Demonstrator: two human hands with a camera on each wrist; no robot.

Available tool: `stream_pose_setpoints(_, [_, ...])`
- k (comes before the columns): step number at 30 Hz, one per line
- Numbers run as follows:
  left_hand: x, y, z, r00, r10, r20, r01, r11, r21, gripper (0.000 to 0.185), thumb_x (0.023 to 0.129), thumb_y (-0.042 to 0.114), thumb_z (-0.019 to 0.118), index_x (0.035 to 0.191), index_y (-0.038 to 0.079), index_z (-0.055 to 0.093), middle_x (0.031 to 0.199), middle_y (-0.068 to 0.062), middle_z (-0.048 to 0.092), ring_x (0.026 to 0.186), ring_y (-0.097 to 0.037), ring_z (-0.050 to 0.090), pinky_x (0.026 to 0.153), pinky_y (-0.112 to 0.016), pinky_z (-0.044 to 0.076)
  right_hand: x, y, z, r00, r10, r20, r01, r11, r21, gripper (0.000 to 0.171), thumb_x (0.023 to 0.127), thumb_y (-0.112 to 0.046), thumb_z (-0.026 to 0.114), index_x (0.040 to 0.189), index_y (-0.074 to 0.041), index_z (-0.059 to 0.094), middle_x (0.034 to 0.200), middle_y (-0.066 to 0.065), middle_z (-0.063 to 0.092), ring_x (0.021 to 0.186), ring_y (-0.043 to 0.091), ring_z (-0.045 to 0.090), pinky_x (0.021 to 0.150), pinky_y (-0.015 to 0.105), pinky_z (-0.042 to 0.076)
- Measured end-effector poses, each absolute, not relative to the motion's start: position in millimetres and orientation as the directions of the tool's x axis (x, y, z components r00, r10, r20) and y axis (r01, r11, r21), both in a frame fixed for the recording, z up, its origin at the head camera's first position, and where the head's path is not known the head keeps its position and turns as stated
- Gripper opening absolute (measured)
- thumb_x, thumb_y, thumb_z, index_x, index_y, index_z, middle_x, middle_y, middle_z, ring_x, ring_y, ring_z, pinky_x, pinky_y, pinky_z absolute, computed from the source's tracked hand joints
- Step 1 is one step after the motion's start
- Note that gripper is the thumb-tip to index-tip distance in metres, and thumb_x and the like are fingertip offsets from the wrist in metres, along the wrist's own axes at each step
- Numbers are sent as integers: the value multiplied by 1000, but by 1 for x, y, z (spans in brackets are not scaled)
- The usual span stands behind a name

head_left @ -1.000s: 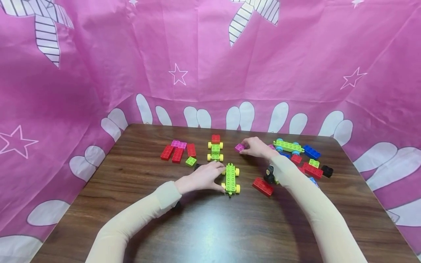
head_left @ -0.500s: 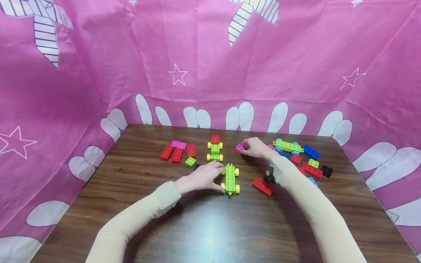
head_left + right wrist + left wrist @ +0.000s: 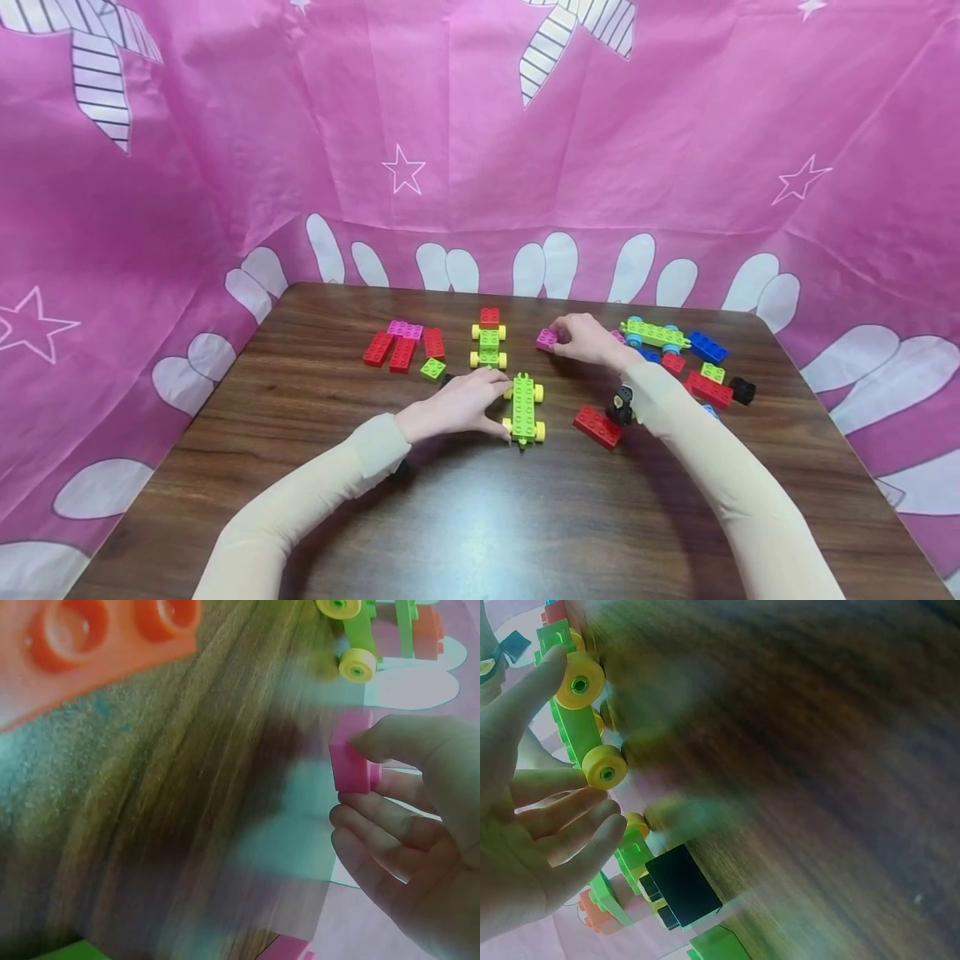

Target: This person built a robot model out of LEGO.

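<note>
the right grip [image 3: 588, 340] pinches a pink brick [image 3: 547, 338] by its sides, light, rigid, slick plastic; the left grip [image 3: 457, 404], fingers relaxed, steadies the green chassis [image 3: 524, 407].

Open wood on near half of table [image 3: 480, 517], wide passage between both forearms. Left edge strip free beside red bricks [image 3: 390, 350]. Centre blocked by green wheeled chassis [image 3: 524, 408] and stacked green cart [image 3: 489, 337]. Right side crowded: red brick [image 3: 597, 426], long wheeled chassis [image 3: 654, 334], blue brick [image 3: 708, 347], black piece [image 3: 742, 390]. Pink curtain [image 3: 480, 150] closes off rear and sides.
</note>
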State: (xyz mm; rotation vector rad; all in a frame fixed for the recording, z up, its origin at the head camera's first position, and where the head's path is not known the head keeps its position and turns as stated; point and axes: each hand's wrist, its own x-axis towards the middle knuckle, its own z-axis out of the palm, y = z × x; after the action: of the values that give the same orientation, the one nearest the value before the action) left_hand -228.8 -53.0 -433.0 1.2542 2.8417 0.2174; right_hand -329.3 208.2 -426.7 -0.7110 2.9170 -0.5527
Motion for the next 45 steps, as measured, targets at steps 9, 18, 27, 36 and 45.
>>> stream_pose_setpoints(9, [-228,-55,-436,-675,735,73,735,660,156,80,76,58,78,136,8,60,135,-8,60,127,-22,54,99,-36,55,-315,208,-419,-874,-484,42,-468,814,-345,39,87,-20,74,120,0,66,111,16,70,100,28,64,92,47,56])
stream_pose_setpoints(18, [-228,-55,-437,-665,739,104,745,651,145,79,75,59,79,133,8,62,131,-8,61,125,-21,56,96,-36,56,-295,209,-413,-839,-534,106,-536,778,-328,39,86,-19,74,120,-1,66,114,15,71,108,29,66,95,47,55])
stream_pose_setpoints(27, [-227,-54,-434,-681,726,101,731,664,157,79,73,58,80,131,7,64,132,-8,63,124,-22,58,98,-37,55,-272,206,-406,-829,-548,107,-547,758,-356,40,85,-21,78,121,-7,67,116,11,71,109,26,67,93,45,57])
stream_pose_setpoints(36, [-228,-54,-435,-690,717,100,722,672,165,79,72,58,81,130,7,64,133,-7,64,125,-22,58,98,-38,55,-251,205,-402,-796,-597,105,-591,725,-354,37,85,-20,77,120,-9,67,115,8,71,104,22,68,89,39,59])
stream_pose_setpoints(45, [-228,-54,-436,-689,718,99,723,670,167,79,72,59,80,130,7,64,132,-7,65,124,-22,59,99,-38,55,-237,203,-408,-803,-590,85,-569,718,-401,37,86,-21,76,121,-13,67,117,5,71,111,22,67,94,41,58])
